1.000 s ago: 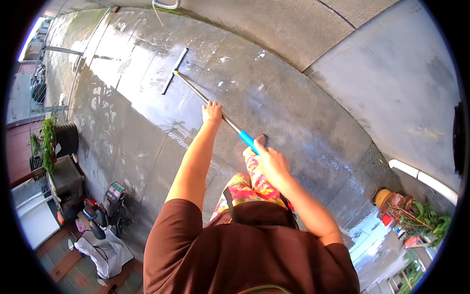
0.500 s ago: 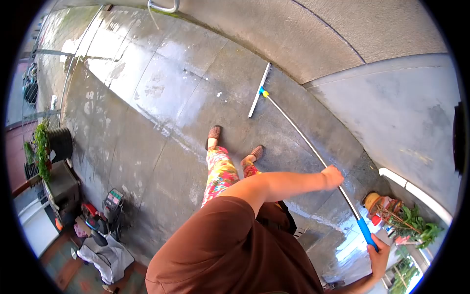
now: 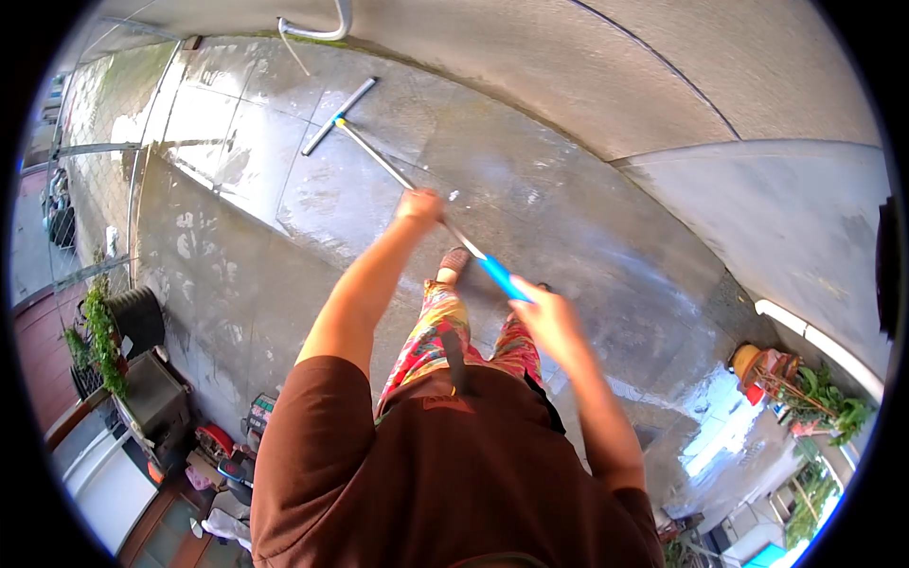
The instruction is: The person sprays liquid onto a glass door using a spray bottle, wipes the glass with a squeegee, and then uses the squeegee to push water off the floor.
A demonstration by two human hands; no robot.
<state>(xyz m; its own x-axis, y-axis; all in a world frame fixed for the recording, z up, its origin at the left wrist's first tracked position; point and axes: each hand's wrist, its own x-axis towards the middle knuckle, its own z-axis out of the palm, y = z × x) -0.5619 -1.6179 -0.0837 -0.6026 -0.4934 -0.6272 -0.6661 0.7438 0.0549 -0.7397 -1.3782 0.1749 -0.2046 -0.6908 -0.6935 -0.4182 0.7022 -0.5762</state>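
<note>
A long-handled floor squeegee (image 3: 377, 159) reaches away from me, its wide blade (image 3: 359, 95) on the wet concrete floor (image 3: 284, 275). My left hand (image 3: 419, 205) is wrapped around the middle of the metal pole. Nearer my body, my right hand (image 3: 547, 317) grips the end of the blue handle (image 3: 502, 276), somewhat smeared by motion. A yellow and blue joint fixes the pole to the blade. Below the handle is one of my brown shoes (image 3: 454, 258).
A concrete wall (image 3: 568, 85) borders the floor ahead, with a white pipe (image 3: 322, 34) near its foot. Potted plants (image 3: 824, 402) stand at the right by another white pipe (image 3: 819, 343). At the left are a leafy plant (image 3: 99, 331), a box-like stand (image 3: 151, 393) and several stored items.
The squeegee blade has swung from near the wall on the right to farther ahead and left. Both hands have moved left with the pole, still gripping it.
</note>
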